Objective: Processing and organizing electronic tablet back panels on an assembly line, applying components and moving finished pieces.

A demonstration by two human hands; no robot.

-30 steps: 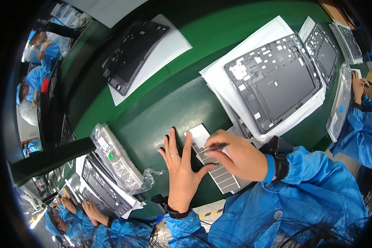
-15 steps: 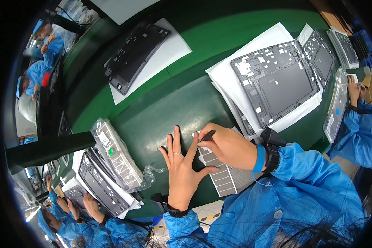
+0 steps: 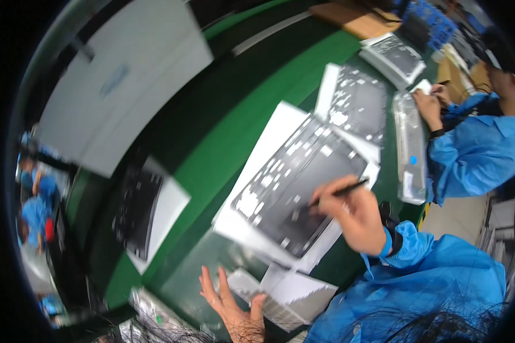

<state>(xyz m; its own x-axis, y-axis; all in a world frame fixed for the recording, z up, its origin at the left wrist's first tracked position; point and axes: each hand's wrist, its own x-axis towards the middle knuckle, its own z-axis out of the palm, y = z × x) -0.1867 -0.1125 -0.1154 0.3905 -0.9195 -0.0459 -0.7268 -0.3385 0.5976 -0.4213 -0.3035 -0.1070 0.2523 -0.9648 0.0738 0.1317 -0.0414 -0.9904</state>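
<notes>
My right hand (image 3: 357, 220) is closed around a slim black pen-shaped tool (image 3: 351, 187). It is over the right part of a dark grey device housing (image 3: 277, 208) dotted with small white patches. Blur hides whether the tool or fingers touch the housing, and whether a small piece is at the tip. The housing rests on white sheets (image 3: 226, 214). At the lower edge my left hand (image 3: 234, 314) is spread and holds nothing. Beside its thumb is a sheet of grey rectangular stickers (image 3: 283, 313), with white paper (image 3: 294, 286) close by.
A second housing (image 3: 360, 103) is beyond the first, and a third (image 3: 140, 208) is at the left on white paper. A plastic-wrapped pack (image 3: 151, 308) is at lower left; another (image 3: 409, 154) is near a co-worker's hands (image 3: 429, 106) at right. A large grey board (image 3: 126, 74) is upper left.
The view has swung toward the right. My right hand has moved with the black tool from the sticker sheet to over the housing. My left hand remains spread near the sheet.
</notes>
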